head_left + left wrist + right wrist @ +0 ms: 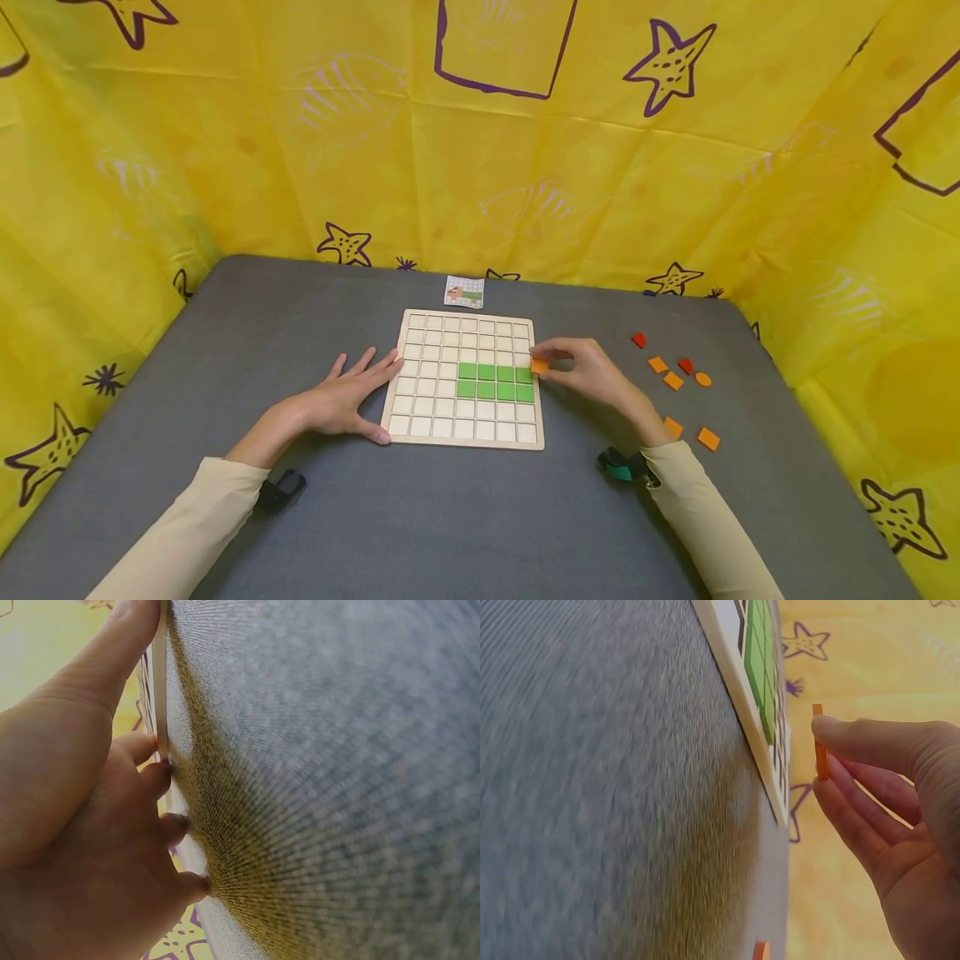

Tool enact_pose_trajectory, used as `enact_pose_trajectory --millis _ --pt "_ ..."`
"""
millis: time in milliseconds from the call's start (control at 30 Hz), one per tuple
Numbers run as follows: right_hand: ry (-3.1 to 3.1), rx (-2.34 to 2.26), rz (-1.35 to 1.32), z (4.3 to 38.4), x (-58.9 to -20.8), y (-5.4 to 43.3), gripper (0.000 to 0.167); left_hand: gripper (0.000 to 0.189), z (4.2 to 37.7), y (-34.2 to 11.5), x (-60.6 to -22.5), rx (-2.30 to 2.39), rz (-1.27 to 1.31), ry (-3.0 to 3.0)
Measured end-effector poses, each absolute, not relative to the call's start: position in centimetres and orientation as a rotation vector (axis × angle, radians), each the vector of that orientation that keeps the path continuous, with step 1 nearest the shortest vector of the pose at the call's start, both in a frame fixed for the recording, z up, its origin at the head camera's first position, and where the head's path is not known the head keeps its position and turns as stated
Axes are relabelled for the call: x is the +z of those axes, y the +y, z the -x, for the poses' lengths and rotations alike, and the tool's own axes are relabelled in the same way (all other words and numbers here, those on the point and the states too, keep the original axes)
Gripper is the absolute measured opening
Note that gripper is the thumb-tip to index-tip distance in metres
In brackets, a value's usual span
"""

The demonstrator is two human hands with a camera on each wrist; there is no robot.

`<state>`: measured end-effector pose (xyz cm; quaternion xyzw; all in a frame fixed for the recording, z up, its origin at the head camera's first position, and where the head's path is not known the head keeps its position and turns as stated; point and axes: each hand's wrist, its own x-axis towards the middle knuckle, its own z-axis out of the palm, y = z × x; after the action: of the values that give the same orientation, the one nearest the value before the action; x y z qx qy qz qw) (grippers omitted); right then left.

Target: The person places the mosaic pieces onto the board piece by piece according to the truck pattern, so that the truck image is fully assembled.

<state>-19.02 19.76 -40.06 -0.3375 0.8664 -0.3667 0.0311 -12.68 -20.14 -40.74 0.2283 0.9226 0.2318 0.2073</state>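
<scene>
A wooden grid board [431, 440] lies on the grey table, with two rows of green square tiles [486, 381] set in cells at its right side. My left hand [335, 397] touches the board's left edge, fingers spread and thumb at the near left corner. Between thumb and fingers, my right hand [588, 372] pinches an orange square tile [539, 366] at the board's right edge, beside the upper green row. The right wrist view shows that orange tile [822, 754] held on edge, apart from the board [739, 682].
Loose pieces lie to the right: several orange squares [672, 380], an orange round piece [702, 379] and two red pieces [638, 340] with a curved side. Behind the board is a small picture card [464, 292]. Yellow patterned cloth [465, 167] hangs around the table.
</scene>
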Motion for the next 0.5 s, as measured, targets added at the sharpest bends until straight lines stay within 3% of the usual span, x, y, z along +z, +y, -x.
enact_pose_trajectory --millis 500 --pt "2.622 -1.083 1.099 19.4 -40.3 16.1 0.034 0.117 12.6 -20.2 -40.7 0.659 -0.652 2.573"
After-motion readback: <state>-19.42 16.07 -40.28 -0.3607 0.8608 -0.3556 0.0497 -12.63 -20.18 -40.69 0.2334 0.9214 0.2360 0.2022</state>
